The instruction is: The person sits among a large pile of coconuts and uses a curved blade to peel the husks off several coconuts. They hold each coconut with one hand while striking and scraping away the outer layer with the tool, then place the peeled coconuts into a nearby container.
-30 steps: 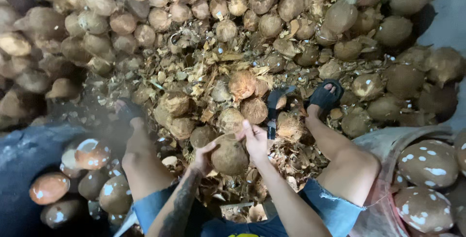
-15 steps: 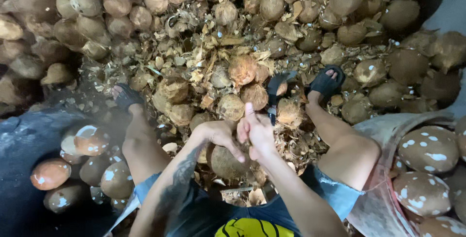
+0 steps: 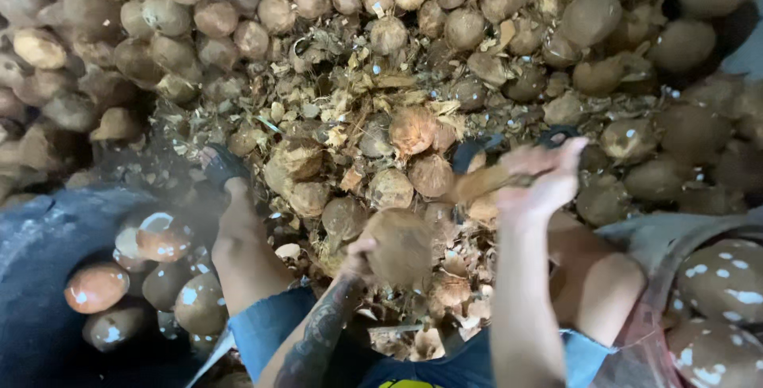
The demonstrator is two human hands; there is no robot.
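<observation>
- At the far left, I see a dark tub (image 3: pixel 48 221) holding peeled coconuts (image 3: pixel 95 286), reddish-brown with white patches, beside my left leg (image 3: pixel 238 245).
- Just right of that leg, my left hand (image 3: pixel 362 251) now grips the husked coconut (image 3: pixel 400 246) alone, fingers curled closed round its left flank, steadying it between my knees above the husk litter; half a second ago both hands sat together over it.
- Behind it, loose husk scraps (image 3: pixel 350 118) and rough brown coconuts (image 3: pixel 413 129) cover the ground, with the big pile (image 3: pixel 199 14) stacked across the top.
- To the right, my right hand (image 3: pixel 544 177) has left the coconut and swung up and outward, motion-blurred; its fingers look closed on a strip of torn husk (image 3: pixel 489 181), though the blur leaves me unsure of the grip.
- I judge that a piece of husk has just come away, so this coconut is one strip nearer clean.
- At the far right, more white-flecked peeled coconuts (image 3: pixel 719 277) lie in a sack beside my right knee.
</observation>
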